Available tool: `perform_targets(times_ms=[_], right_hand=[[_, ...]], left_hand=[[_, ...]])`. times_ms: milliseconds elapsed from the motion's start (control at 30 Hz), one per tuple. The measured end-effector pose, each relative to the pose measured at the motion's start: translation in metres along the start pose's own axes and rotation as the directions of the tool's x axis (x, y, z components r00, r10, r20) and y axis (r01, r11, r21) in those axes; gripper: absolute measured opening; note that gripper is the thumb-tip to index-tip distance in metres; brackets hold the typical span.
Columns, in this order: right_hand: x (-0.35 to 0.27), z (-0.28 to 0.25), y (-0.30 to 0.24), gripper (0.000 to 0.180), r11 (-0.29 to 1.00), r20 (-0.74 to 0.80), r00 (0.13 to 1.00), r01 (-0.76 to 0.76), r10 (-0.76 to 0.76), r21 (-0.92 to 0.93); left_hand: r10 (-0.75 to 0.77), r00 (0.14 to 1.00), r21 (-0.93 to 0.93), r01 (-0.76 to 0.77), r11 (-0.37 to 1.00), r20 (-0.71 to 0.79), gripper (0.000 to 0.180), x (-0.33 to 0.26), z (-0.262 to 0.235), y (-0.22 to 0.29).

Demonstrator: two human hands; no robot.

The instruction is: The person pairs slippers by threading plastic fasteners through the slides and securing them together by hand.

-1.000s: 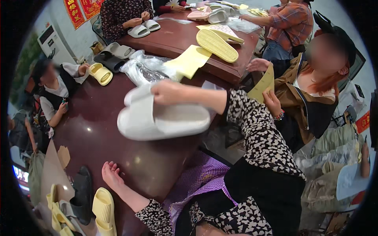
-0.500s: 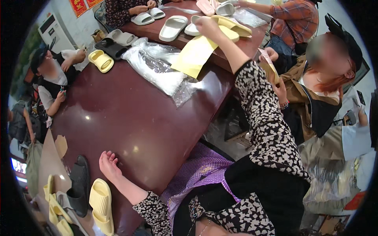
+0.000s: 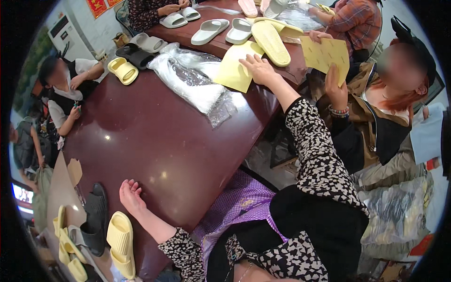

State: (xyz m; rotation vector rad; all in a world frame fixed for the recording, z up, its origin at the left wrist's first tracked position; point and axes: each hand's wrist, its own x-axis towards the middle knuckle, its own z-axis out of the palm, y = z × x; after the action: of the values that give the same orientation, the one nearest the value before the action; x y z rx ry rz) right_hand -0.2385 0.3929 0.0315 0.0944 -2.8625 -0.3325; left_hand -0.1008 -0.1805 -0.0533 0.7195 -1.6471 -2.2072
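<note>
My right hand [image 3: 261, 69] reaches far across the table with its fingers spread. It lies over the right part of a yellow sheet [image 3: 233, 77]; whether the fingers press on it, I cannot tell. Just beyond that hand, a yellow slipper [image 3: 272, 44] rests sole up, with another yellow slipper [image 3: 287, 29] partly behind it. Grey slippers [image 3: 209, 32] stand to their left. My left hand [image 3: 132, 196] rests near the table's left side, fingers loosely bent and apart, holding nothing. A yellow slipper [image 3: 120, 239] and a black slipper [image 3: 94, 221] are nearest to it.
Clear plastic bags [image 3: 192, 77] lie on the dark red table [image 3: 155, 127]. Beyond them are black slippers [image 3: 135, 57] and a yellow slipper [image 3: 123, 71]. At the right, a co-worker holds another yellow sheet [image 3: 325, 55]. More people stand around the table.
My right hand has moved from the slippers back toward me, onto the yellow sheet. The upturned slipper shows more fully. The co-worker at right has raised a yellow sheet. My left hand stays put.
</note>
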Motion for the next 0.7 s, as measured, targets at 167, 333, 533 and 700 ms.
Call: perform_targets(times_ms=[167,333,533,700], right_hand=[[-0.009,0.007,0.013,0.058,0.999,-0.001,1.000,0.008,-0.008,0.044],[0.000,0.007,0.023,0.045,0.895,-0.310,0.914,-0.109,0.261,0.433],[-0.002,-0.064,-0.011,0.022,-0.003,-0.115,0.800,0.144,0.589,0.990],[-0.023,-0.076,-0.026,0.017,-0.525,0.178,0.958,-0.035,0.225,0.850]], left_hand=[[0.001,1.000,0.018,-0.001,1.000,0.007,0.022,-0.003,0.000,0.003],[0.011,1.000,-0.004,-0.011,1.000,0.023,0.022,-0.003,-0.001,0.002],[0.012,1.000,0.003,-0.012,1.000,0.016,0.022,-0.010,-0.007,0.002],[0.021,1.000,-0.002,-0.021,1.000,0.016,0.021,-0.014,-0.007,0.002]])
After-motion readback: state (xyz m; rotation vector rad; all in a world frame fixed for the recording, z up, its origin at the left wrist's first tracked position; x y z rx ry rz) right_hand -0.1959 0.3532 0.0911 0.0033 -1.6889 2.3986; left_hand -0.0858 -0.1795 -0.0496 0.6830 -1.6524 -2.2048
